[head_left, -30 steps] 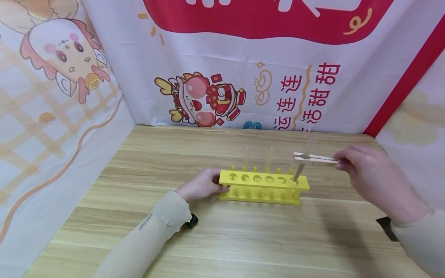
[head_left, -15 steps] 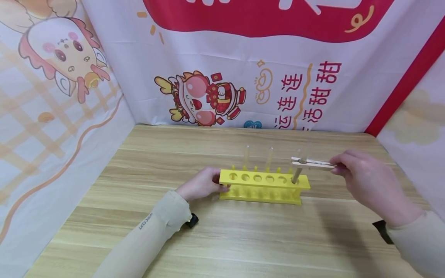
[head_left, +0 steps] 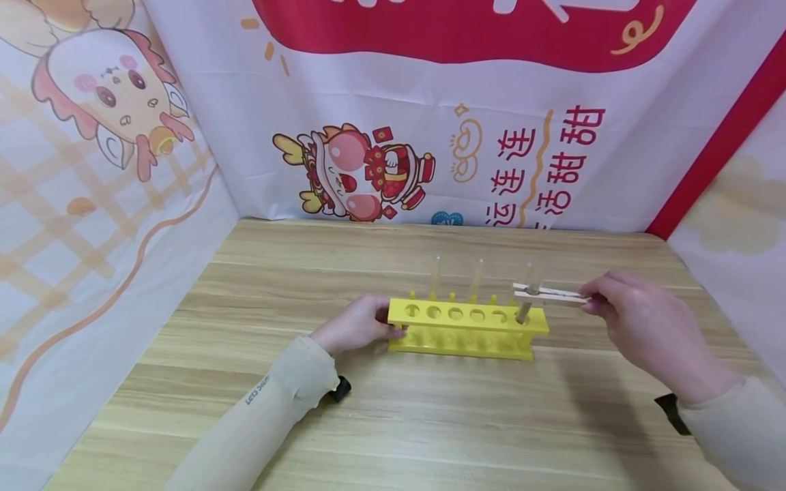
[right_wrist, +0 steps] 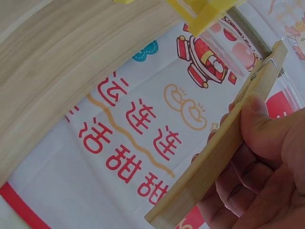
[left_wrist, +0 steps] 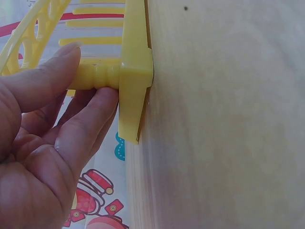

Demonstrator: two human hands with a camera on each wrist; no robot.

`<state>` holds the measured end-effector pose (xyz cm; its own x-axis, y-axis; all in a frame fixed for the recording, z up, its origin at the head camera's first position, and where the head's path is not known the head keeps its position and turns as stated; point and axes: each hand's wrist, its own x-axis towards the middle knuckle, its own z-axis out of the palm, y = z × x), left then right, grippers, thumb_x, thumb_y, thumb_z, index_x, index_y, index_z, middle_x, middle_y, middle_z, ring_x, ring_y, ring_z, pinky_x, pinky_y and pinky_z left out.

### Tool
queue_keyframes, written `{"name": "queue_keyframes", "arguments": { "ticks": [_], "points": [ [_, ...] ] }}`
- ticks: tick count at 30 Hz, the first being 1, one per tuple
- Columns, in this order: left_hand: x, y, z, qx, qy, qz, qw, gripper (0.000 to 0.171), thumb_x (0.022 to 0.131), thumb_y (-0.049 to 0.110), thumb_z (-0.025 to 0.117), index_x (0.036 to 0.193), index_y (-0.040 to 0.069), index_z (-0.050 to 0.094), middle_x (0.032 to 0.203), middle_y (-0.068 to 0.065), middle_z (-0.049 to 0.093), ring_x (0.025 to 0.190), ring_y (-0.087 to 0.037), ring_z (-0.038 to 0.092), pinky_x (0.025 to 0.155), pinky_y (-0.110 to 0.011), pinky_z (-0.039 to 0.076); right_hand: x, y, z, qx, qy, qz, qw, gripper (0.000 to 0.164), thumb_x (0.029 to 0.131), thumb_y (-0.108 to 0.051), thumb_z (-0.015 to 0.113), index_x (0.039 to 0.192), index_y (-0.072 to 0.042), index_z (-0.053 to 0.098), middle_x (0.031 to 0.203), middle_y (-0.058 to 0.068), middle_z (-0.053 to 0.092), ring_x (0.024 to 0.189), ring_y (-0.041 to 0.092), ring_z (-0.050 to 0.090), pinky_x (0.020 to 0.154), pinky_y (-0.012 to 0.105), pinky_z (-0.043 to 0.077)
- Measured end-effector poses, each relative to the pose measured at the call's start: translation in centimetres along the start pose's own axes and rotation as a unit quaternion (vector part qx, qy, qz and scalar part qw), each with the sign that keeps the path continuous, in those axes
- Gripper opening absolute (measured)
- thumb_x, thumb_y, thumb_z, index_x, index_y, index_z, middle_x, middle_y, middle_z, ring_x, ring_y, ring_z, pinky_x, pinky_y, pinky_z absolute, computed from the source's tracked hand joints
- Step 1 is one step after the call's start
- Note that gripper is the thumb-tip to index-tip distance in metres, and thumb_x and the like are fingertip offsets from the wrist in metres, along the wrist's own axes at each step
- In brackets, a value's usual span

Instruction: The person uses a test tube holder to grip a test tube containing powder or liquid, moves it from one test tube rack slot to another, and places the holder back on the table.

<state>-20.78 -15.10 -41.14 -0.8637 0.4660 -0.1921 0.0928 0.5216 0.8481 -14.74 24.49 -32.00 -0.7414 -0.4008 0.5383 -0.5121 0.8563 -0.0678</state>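
My left hand grips the left end post of a yellow test tube rack; in the left wrist view, thumb and fingers pinch that yellow post. My right hand pinches a wooden test tube clamp, which reaches left over the rack's right end. Held in the clamp's tip is a glass test tube with grey-brown contents, slightly tilted, its lower end at the rack's rightmost hole. How deep it sits I cannot tell. In the right wrist view, the thumb lies along the clamp near its spring.
Clear test tubes stand upside down on pegs behind the rack's row of holes. Below lies a wood-grain table. A printed cloth backdrop hangs behind the table and along both sides.
My right hand has moved slightly left and down, carrying the clamp and test tube lower toward the rack's rightmost hole. The tube has become more upright. My left hand stays on the rack.
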Motion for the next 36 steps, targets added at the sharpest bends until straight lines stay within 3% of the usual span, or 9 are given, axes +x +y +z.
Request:
{"name": "queue_keyframes", "arguments": {
  "ticks": [9, 36],
  "points": [
    [0.1, 0.0, -0.1, 0.011, 0.002, 0.001, 0.9999, 0.03, 0.087, 0.013, 0.078, 0.115, 0.02, 0.071, 0.109, 0.009, 0.071, 0.099, -0.011, 0.064, 0.096, -0.04, 0.047, -0.2, 0.0, 0.4, -0.002, -0.012, 0.003, 1.0, 0.028, 0.067, 0.004, 0.086, 0.089, -0.006, 0.073, 0.079, 0.002, 0.066, 0.066, 0.022, 0.061, 0.06, 0.05, 0.054],
    [-0.1, 0.1, -0.1, -0.001, 0.0, -0.014, 0.9999, 0.03, 0.087, 0.014, 0.078, 0.115, 0.02, 0.071, 0.11, 0.008, 0.07, 0.098, -0.013, 0.064, 0.096, -0.041, 0.047, -1.1, 0.1, 2.0, 0.012, -0.047, 0.028, 0.998, 0.024, 0.072, 0.001, 0.084, 0.09, -0.008, 0.072, 0.083, 0.003, 0.067, 0.069, 0.024, 0.063, 0.058, 0.051, 0.053]
  ]
}}
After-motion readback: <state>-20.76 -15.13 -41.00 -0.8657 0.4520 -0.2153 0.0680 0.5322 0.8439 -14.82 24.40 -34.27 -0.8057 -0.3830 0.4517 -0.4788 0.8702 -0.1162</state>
